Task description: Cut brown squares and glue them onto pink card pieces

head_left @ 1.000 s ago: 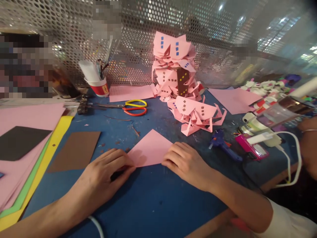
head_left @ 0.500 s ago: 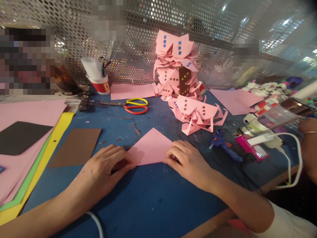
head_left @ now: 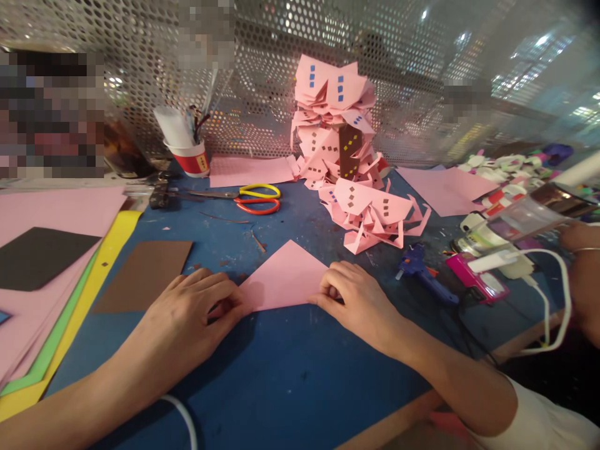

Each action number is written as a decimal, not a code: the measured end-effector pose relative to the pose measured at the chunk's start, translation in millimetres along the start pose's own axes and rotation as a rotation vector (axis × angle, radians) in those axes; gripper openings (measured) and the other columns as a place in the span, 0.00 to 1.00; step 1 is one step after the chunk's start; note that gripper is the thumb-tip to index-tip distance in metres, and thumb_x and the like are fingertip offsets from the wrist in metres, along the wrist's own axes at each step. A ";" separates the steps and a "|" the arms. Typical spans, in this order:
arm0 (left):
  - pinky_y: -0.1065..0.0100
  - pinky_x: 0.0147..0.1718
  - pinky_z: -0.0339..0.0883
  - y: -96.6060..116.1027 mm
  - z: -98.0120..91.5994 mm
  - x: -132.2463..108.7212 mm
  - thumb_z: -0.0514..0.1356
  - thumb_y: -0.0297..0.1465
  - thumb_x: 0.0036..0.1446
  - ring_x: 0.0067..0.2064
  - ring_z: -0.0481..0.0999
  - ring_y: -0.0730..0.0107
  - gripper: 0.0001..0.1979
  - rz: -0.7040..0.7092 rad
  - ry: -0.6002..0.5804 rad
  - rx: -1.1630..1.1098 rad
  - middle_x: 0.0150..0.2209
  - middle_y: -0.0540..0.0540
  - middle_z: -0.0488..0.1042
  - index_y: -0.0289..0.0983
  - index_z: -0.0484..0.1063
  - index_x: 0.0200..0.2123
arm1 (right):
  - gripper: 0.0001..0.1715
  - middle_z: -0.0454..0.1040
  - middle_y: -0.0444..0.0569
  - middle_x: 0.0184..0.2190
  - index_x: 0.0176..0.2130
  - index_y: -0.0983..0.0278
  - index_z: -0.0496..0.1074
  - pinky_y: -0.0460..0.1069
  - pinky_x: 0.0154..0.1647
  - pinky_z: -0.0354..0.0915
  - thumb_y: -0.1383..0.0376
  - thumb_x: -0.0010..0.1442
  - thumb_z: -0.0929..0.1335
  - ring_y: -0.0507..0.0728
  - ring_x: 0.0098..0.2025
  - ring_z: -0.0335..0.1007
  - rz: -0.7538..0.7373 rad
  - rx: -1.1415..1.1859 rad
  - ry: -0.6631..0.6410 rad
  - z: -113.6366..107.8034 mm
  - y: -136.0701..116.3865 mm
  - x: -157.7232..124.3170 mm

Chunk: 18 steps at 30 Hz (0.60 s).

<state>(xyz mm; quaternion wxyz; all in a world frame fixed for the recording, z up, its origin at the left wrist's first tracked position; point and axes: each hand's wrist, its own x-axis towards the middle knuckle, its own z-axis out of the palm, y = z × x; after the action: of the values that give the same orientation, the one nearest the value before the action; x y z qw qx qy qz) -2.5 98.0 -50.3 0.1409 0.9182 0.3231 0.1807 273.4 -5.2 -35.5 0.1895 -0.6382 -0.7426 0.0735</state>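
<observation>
A folded piece of pink paper (head_left: 288,275) lies on the blue tabletop, its peak pointing away from me and its straight edge toward me. My left hand (head_left: 201,312) pinches its left corner between thumb and fingers. At the right corner, my right hand (head_left: 349,297) has its thumb and fingertips closed on the paper. Both corners are partly hidden by my fingers. Beside my left hand lies a brown sheet (head_left: 143,275). Beyond the paper sits a pile of folded pink paper pieces (head_left: 375,209) with small dark squares stuck on.
Scissors (head_left: 257,199) with yellow and red handles lie behind the paper. A blue glue gun (head_left: 424,275) and a pink power block (head_left: 478,278) with a white cable are at right. Coloured sheets (head_left: 51,212) cover the left side. Another person's arm (head_left: 581,275) shows at far right.
My left hand's fingertips have shifted slightly left along the paper's corner. My right hand stays almost still, and the paper keeps its place.
</observation>
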 end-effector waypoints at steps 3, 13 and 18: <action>0.59 0.37 0.59 3.1 -4.0 2.3 0.56 0.46 0.64 0.34 0.72 0.60 0.15 -0.041 -0.049 0.034 0.29 0.50 0.73 0.43 0.73 0.30 | 0.16 0.68 0.42 0.29 0.30 0.61 0.64 0.49 0.39 0.57 0.59 0.64 0.71 0.53 0.35 0.64 0.006 0.001 -0.008 -0.1 -0.1 -0.4; 0.60 0.38 0.58 6.3 -11.0 8.3 0.56 0.47 0.62 0.36 0.71 0.61 0.18 -0.160 -0.155 0.100 0.29 0.50 0.75 0.42 0.73 0.28 | 0.17 0.68 0.41 0.29 0.29 0.61 0.63 0.49 0.39 0.56 0.60 0.64 0.71 0.53 0.34 0.64 0.042 0.002 -0.033 -5.3 3.5 0.1; 0.61 0.38 0.58 5.2 -11.0 8.1 0.56 0.48 0.62 0.36 0.71 0.61 0.18 -0.155 -0.166 0.100 0.29 0.50 0.75 0.42 0.73 0.29 | 0.16 0.68 0.41 0.29 0.29 0.62 0.63 0.49 0.38 0.56 0.60 0.65 0.71 0.53 0.34 0.63 0.062 -0.001 -0.056 -8.4 5.3 0.0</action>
<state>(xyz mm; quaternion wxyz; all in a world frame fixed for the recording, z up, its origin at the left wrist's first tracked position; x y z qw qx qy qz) 1.5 100.8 -36.6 0.1347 0.9082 0.3888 0.0764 281.5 -5.4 -29.7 0.1658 -0.6589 -0.7274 0.0967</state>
